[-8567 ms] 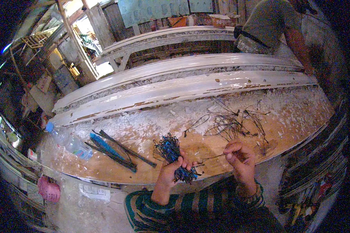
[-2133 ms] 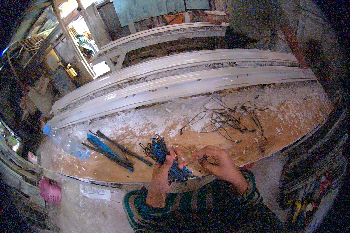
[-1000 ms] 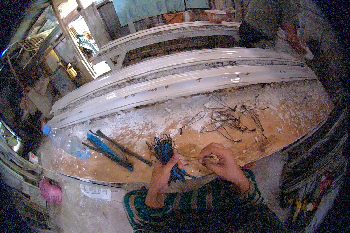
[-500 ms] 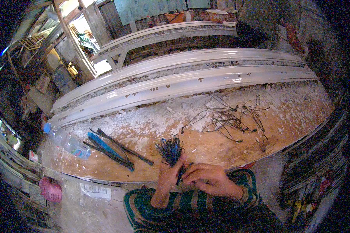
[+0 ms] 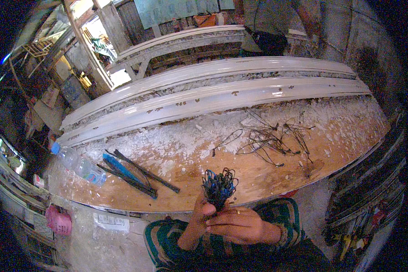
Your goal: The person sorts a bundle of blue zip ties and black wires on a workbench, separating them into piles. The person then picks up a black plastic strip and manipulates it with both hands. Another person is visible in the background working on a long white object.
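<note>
A bundle of dark and blue looped cords (image 5: 219,186) stands up from my closed left hand (image 5: 198,220), which grips its lower part just over the table's near edge. Across the base of that bundle lies my right hand (image 5: 238,224), its fingers pressed together around the lower end. The cord ends between my hands are hidden. To the left on the wooden board (image 5: 190,163) lie dark, flat strip-like bundles (image 5: 163,182) and a blue one (image 5: 127,170). Farther right is a loose tangle of thin dark cords (image 5: 269,140).
A clear plastic bottle with a blue cap (image 5: 79,165) lies at the board's left end. Two long white glossy mouldings (image 5: 186,102) run along the far side. A pink basket (image 5: 59,221) sits low at the left. A person (image 5: 269,27) is near the back bench.
Both hands have shifted slightly, and the cord bundle has moved right and now stands more upright. My right fingers have straightened across its base. The person at the back has moved left.
</note>
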Motion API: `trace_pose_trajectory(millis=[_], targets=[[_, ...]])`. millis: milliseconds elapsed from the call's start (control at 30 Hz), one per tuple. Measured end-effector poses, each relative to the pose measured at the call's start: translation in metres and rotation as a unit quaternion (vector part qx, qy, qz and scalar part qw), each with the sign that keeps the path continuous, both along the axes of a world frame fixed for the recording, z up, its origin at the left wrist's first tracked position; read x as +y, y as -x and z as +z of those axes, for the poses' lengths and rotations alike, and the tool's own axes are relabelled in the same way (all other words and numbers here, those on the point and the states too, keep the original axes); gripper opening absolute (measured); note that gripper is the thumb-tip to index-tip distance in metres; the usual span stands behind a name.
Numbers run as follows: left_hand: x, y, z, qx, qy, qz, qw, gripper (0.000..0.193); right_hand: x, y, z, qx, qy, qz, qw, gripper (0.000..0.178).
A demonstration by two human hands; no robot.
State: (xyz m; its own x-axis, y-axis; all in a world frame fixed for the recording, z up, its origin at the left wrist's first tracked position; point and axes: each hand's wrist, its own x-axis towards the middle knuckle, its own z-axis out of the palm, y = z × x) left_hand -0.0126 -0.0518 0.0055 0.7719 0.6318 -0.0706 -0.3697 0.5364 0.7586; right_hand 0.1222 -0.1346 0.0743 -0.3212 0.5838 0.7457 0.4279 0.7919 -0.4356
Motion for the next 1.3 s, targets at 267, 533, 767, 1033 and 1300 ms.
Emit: trace_pose_trajectory(millis=[267,533,767,1033,1300], targets=[[-0.004,-0.009,0.013,0.029,-0.118,0.046,0.991,0.043,0.004,0.004,-0.003,0.004,-0.026,-0.055,0.998,0.020],[-0.003,-0.012,0.039,0.262,-0.431,0.089,0.859,0.050,0.006,-0.004,-0.002,-0.056,-0.031,-0.167,0.984,0.019],[-0.002,-0.007,0.060,0.338,-0.582,0.124,0.730,0.059,0.001,0.005,-0.004,-0.095,-0.062,-0.284,0.952,0.017],[-0.005,-0.005,0.065,0.360,-0.666,0.138,0.639,0.063,0.004,-0.007,-0.007,-0.086,-0.019,-0.217,0.972,0.013],[0.001,-0.010,0.059,0.355,-0.639,0.154,0.665,0.064,0.015,-0.009,-0.017,-0.007,0.051,-0.217,0.975,0.018]])
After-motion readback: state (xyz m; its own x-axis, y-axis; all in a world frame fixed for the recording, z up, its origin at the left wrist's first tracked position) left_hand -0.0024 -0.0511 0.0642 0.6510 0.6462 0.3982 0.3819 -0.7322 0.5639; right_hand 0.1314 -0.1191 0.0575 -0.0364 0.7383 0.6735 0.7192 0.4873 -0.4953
